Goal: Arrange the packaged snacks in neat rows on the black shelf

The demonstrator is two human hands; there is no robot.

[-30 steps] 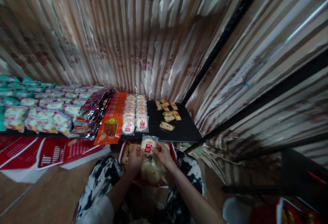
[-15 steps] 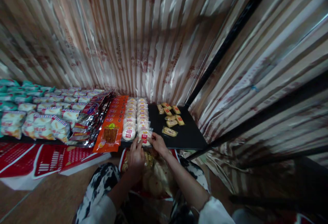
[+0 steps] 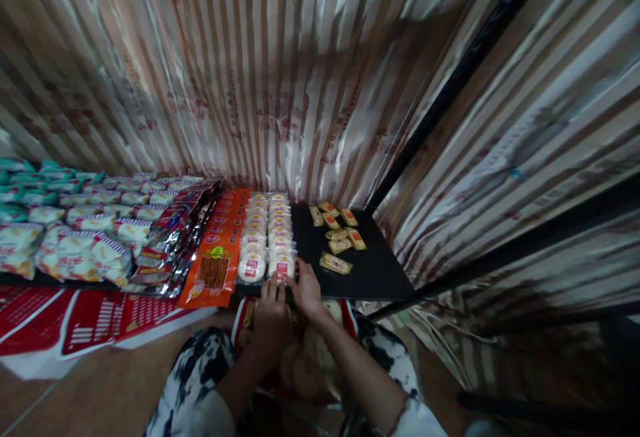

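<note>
Round cake packet (image 3: 281,265) lies at the front end of the right row, in the lower middle of the frame, on the black shelf (image 3: 373,270). It is down on the shelf and looks lined up with the packets behind it. Two rows of round cakes (image 3: 265,227) run from the back of the shelf to the front edge, side by side, so both rows look full. The open bag (image 3: 305,367) on the lap, at the bottom of the frame, has more round cakes in it, so I think there are more to set out. To the right of the rows most of the shelf is bare.

The left hand (image 3: 271,303) sits just below the packet. Its fingers are stretched out, and the tips touch the packet's near edge; it is not gripping. The right hand (image 3: 306,289) is at the packet's right side and touches it. I cannot tell if that hand pinches the wrapper or just pushes it.

Left of the rows lies a stack of orange packets (image 3: 215,265), then shiny silver packets (image 3: 173,233), then puffy white packets (image 3: 75,250) at the far left. A few small yellow packets (image 3: 336,263) lie loose to the right of the hands. A striped shiny sheet (image 3: 275,90) hangs behind the shelf.
</note>
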